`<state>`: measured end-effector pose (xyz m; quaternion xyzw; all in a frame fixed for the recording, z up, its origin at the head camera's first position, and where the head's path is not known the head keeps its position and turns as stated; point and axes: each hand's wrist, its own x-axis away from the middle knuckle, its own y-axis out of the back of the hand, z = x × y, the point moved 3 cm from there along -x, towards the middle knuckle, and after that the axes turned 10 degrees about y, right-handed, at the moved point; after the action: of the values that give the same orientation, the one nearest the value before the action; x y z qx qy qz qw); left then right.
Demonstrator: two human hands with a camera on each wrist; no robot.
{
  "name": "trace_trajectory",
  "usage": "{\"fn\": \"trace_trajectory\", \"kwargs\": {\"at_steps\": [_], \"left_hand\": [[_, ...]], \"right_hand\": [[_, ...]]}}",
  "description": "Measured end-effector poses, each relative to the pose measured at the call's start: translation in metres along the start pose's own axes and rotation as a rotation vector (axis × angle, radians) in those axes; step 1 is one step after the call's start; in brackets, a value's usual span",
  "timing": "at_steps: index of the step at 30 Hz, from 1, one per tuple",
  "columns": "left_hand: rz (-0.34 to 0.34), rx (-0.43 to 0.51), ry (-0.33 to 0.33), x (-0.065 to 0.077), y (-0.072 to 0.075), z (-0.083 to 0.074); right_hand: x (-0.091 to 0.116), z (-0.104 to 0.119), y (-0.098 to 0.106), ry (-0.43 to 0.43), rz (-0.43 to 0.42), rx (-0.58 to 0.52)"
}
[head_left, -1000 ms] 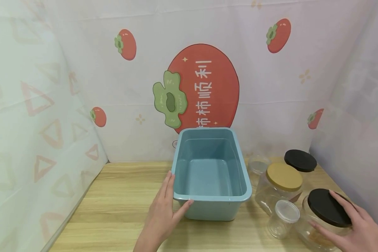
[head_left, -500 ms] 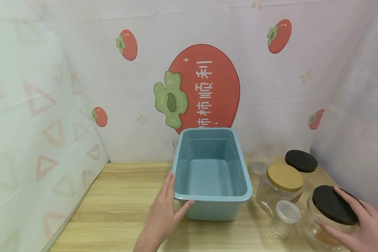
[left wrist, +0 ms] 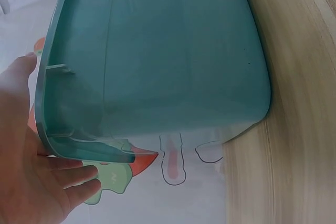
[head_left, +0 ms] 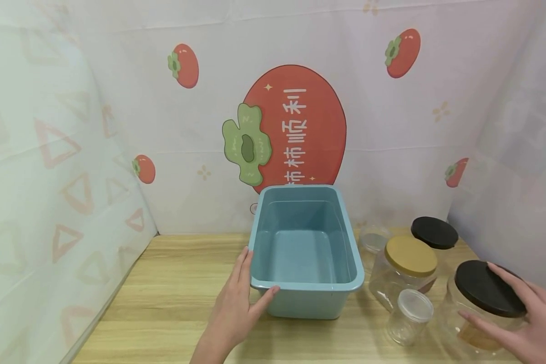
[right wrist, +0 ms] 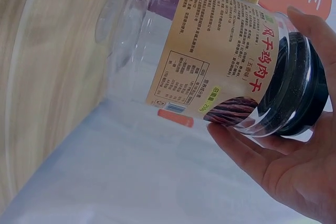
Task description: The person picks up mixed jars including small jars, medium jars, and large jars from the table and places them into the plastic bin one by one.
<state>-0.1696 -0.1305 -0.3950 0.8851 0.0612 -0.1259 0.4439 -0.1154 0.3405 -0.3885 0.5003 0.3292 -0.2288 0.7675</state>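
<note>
In the head view my left hand (head_left: 234, 299) lies at the near left corner of a blue plastic bin (head_left: 307, 287), fingers straight along its side and thumb by the front rim. The left wrist view shows the same hand (left wrist: 31, 166) against the bin's rim, with the bin's outer wall (left wrist: 178, 51) beside it. My right hand (head_left: 530, 313) grips a clear jar by its black lid (head_left: 489, 288), thumb and fingers spread around the top. A printed beige label (right wrist: 210, 51) wraps that jar in the right wrist view.
Left of the held jar stand a small clear jar with a whitish lid (head_left: 411, 311) and a larger jar with a mustard lid (head_left: 411, 255). Behind are a black-lidded jar (head_left: 434, 232) and a clear container (head_left: 374, 240). Printed cloth (head_left: 200, 126) encloses the wooden table (head_left: 173, 298).
My right hand and the black-lidded jar have shifted right and a little away from me, widening the gap to the small jar. The left hand and bin stay put.
</note>
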Motion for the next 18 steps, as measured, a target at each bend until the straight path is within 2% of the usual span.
{"fn": "trace_trajectory", "kwargs": {"at_steps": [8,18], "left_hand": [[0.012,0.047,0.039,-0.005,0.001,-0.003],[0.084,0.069,0.104,-0.01,0.001,-0.005]], "right_hand": [[-0.006,0.003,0.004,0.024,-0.019,-0.032],[-0.014,0.002,0.01,0.081,-0.021,-0.041]]}}
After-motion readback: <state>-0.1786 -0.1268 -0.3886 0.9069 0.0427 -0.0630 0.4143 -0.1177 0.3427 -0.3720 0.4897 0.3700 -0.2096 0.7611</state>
